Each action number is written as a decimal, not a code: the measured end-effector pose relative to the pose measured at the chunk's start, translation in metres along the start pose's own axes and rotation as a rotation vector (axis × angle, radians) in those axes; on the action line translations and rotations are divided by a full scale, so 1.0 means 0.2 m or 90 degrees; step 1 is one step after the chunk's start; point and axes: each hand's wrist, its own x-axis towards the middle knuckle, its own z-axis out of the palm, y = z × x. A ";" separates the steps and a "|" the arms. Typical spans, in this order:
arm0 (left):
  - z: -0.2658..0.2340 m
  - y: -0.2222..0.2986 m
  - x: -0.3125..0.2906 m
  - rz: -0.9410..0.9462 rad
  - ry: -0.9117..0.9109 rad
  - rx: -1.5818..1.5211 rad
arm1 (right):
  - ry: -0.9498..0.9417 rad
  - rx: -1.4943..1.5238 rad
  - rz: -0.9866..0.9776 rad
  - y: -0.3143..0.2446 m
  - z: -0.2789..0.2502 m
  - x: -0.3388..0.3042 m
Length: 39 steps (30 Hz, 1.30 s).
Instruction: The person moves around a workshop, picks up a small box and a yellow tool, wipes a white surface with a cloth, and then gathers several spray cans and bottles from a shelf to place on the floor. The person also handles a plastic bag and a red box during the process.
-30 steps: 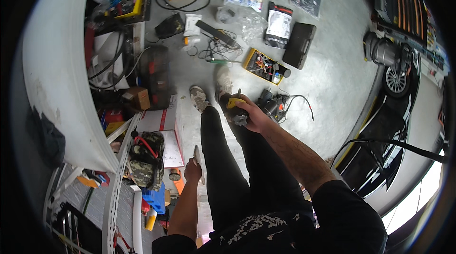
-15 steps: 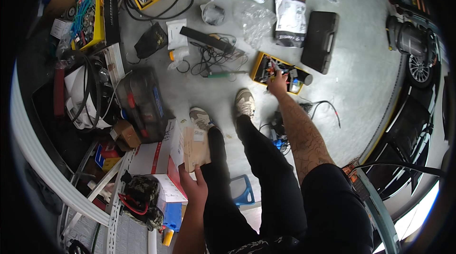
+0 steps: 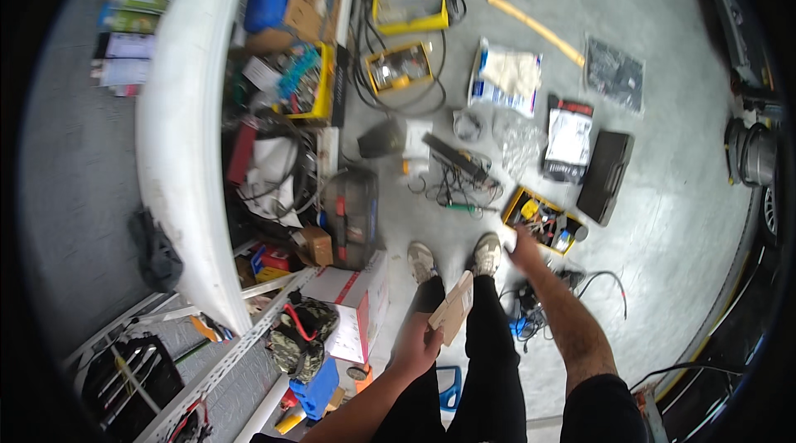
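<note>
My left hand (image 3: 414, 345) grips a flat tan cardboard piece (image 3: 453, 310) with a small pale label, held tilted above my legs. My right hand (image 3: 524, 252) is at the near left edge of a yellow open bin (image 3: 507, 209); its fingers are blurred, so whether they hold anything does not show. Mixed small parts fill the bin, among them a yellow piece (image 3: 529, 209) and a blue-capped bottle (image 3: 564, 240). A dark cylinder (image 3: 580, 232) sits at the bin's right end.
A black hard case (image 3: 605, 178) and a white-and-black bag (image 3: 569, 140) lie beyond the bin. Tangled cables (image 3: 460, 182) are left of it, others (image 3: 531, 302) nearer me. A white carton (image 3: 361, 302) and a clear-lidded toolbox (image 3: 350, 215) stand at left, beside shelving (image 3: 215, 368).
My view has swung leftward. My right hand has drawn back from inside the bin to its near edge. The cardboard piece in my left hand has come over between my legs and tilted.
</note>
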 end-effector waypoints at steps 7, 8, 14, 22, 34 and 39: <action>-0.45 0.66 -0.20 -0.025 0.087 -0.138 | -0.471 0.737 0.023 -1.04 -0.96 -0.96; -0.51 0.74 -0.24 0.001 0.117 -0.139 | -0.414 0.691 -0.003 -1.17 -1.06 -1.07; -0.76 1.04 -0.38 0.029 0.152 -0.045 | -0.139 0.192 -0.142 -1.57 -1.54 -1.53; -1.43 1.66 -0.54 0.093 -0.043 -0.197 | -0.130 0.436 -0.185 -2.25 -1.88 -1.79; -1.97 2.27 -1.54 0.173 0.260 -0.309 | -0.138 0.336 -0.574 -3.13 -2.48 -2.30; -1.98 2.39 -1.98 0.203 0.320 -0.354 | -0.106 0.208 -0.802 -3.29 -2.68 -2.60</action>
